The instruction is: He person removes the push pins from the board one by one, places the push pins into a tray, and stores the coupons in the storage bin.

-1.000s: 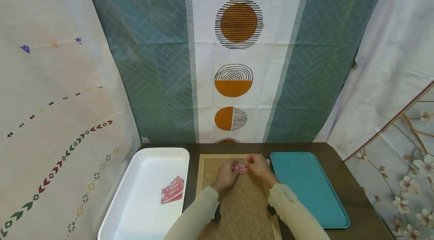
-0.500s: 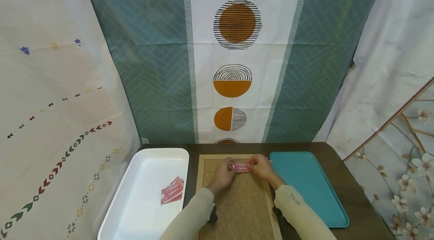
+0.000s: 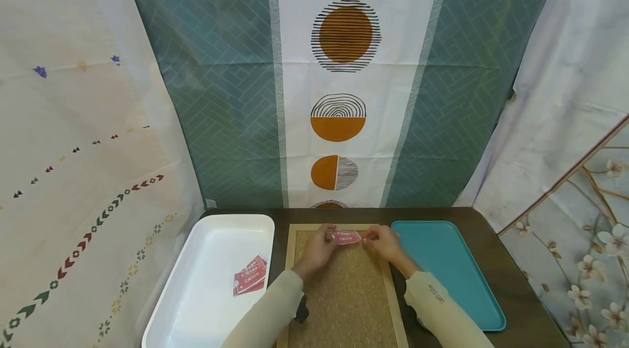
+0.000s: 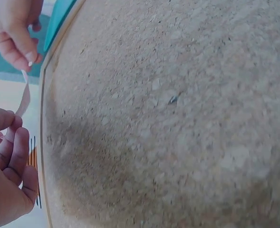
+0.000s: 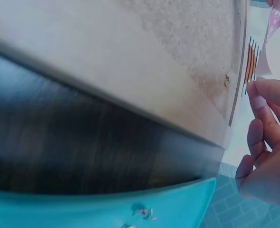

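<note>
Above the far end of the cork board (image 3: 344, 293), my left hand (image 3: 316, 252) pinches a red printed coupon (image 3: 346, 237) by its left end. The coupon is slightly curled, its white back showing in the right wrist view. Just beyond its free end is my right hand (image 3: 385, 244), with thumb and forefinger together on a small pale thing (image 4: 30, 63), too small to identify. A narrow gap separates these fingertips from the coupon in the left wrist view. Several similar red coupons (image 3: 250, 276) lie overlapping in the white tray (image 3: 203, 260) at left.
A teal tray (image 3: 447, 271) stands to the right of the board; small shiny bits (image 5: 143, 212) lie in it. The board has a raised wooden frame (image 3: 393, 299). Under everything is a dark table (image 3: 516, 304), with patterned cloth (image 3: 339, 75) hanging behind.
My left hand has shifted left and slightly away from me with the coupon. My right fingers, earlier at the coupon's right end, are now apart from it.
</note>
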`<state>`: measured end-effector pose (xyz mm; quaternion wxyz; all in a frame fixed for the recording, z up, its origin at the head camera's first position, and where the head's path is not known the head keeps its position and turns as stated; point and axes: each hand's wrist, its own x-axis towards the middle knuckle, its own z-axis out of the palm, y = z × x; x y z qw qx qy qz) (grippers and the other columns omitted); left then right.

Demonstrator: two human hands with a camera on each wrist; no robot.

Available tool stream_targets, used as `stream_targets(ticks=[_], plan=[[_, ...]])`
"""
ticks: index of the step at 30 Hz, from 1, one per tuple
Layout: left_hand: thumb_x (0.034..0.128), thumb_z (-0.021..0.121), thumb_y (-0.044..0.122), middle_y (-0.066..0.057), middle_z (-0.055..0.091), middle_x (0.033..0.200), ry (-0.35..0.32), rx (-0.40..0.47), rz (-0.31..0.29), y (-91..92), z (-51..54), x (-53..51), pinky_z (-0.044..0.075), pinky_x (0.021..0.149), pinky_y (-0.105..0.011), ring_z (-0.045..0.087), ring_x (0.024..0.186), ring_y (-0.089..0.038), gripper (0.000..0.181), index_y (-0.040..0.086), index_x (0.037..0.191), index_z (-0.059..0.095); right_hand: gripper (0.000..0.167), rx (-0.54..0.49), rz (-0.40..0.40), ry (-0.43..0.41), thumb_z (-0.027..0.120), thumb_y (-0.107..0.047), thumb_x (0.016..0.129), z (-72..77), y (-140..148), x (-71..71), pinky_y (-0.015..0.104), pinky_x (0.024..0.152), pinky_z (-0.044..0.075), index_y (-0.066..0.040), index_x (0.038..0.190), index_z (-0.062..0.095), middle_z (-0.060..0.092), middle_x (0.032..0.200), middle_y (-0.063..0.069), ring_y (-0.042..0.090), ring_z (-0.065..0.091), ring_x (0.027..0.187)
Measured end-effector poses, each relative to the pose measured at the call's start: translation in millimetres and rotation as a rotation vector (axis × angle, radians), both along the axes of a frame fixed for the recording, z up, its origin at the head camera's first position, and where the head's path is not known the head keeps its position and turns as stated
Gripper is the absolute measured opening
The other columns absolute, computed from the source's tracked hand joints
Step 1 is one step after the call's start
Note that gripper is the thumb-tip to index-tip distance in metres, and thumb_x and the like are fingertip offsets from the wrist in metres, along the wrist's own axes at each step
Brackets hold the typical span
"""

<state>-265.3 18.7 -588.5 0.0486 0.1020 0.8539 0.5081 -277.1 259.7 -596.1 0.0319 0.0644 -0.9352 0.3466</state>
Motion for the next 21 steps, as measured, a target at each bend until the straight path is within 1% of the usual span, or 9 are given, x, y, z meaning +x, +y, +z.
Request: stream_targets(ticks=[4, 6, 8, 12, 15, 17, 21], plan=[[0.1046, 0.065, 0.012, -0.004, 0.069, 0.103, 0.010, -0.001, 0.001, -5.5, -0.2, -0.3, 0.054, 0.070, -0.027, 0.063, 0.086, -0.013, 0.037, 0.009, 0.141, 0.059, 0.009, -0.010, -0.009, -0.011, 0.077, -0.003, 0.092, 0.0, 5.0, 4.7, 0.039, 0.075, 0.056, -0.011, 0.094, 0.081, 0.076, 0.088, -0.001, 0.016, 0.068, 0.081], [0.1045, 0.065, 0.013, -0.004, 0.068, 0.103, 0.015, -0.001, 0.003, -8.3, 0.1, 0.1, 0.054, 0.071, -0.027, 0.063, 0.086, -0.013, 0.037, 0.009, 0.141, 0.059, 0.009, -0.026, -0.012, -0.015, 0.077, -0.001, 0.091, -0.4, 7.4, 6.8, 0.037, 0.072, 0.057, -0.008, 0.094, 0.080, 0.076, 0.088, 0.001, 0.017, 0.068, 0.080], [0.1043, 0.066, 0.013, -0.005, 0.069, 0.103, 0.021, -0.004, 0.003, -10.2, 0.1, 1.1, 0.055, 0.071, -0.029, 0.063, 0.086, -0.014, 0.038, 0.009, 0.141, 0.059, 0.009, -0.033, -0.020, -0.024, 0.076, 0.000, 0.091, -1.3, 10.9, 8.9, 0.037, 0.072, 0.057, -0.007, 0.095, 0.080, 0.076, 0.088, 0.003, 0.018, 0.069, 0.081], [0.1052, 0.066, 0.018, -0.006, 0.070, 0.108, 0.019, -0.033, 0.018, -14.4, 1.1, 1.7, 0.059, 0.078, -0.033, 0.065, 0.090, -0.016, 0.038, 0.012, 0.142, 0.059, 0.009, -0.033, -0.041, -0.024, 0.076, 0.000, 0.090, -3.6, 18.1, 12.3, 0.038, 0.074, 0.057, -0.006, 0.096, 0.079, 0.077, 0.089, 0.004, 0.020, 0.069, 0.083], [0.1054, 0.066, 0.019, -0.007, 0.071, 0.111, 0.032, -0.034, 0.018, -18.0, 4.8, 1.5, 0.061, 0.083, -0.036, 0.067, 0.094, -0.017, 0.037, 0.012, 0.141, 0.058, 0.007, -0.033, -0.046, -0.026, 0.077, -0.002, 0.091, -5.9, 24.2, 13.9, 0.038, 0.073, 0.057, -0.006, 0.096, 0.079, 0.076, 0.089, 0.003, 0.019, 0.068, 0.082], [0.1051, 0.067, 0.017, -0.007, 0.071, 0.109, 0.042, -0.016, 0.012, -20.3, 8.4, 1.9, 0.062, 0.083, -0.036, 0.068, 0.092, -0.017, 0.037, 0.011, 0.141, 0.058, 0.005, -0.033, -0.049, -0.027, 0.078, -0.004, 0.092, -7.2, 28.5, 15.7, 0.038, 0.073, 0.058, -0.006, 0.096, 0.079, 0.077, 0.090, 0.003, 0.020, 0.069, 0.082], [0.1046, 0.066, 0.013, -0.006, 0.068, 0.101, 0.069, 0.032, -0.008, -25.2, 15.9, 2.9, 0.059, 0.074, -0.030, 0.065, 0.085, -0.016, 0.037, 0.008, 0.140, 0.058, 0.005, -0.029, -0.059, -0.020, 0.078, -0.005, 0.092, -8.5, 36.5, 20.8, 0.039, 0.072, 0.058, -0.006, 0.096, 0.079, 0.078, 0.092, 0.005, 0.022, 0.071, 0.084]])
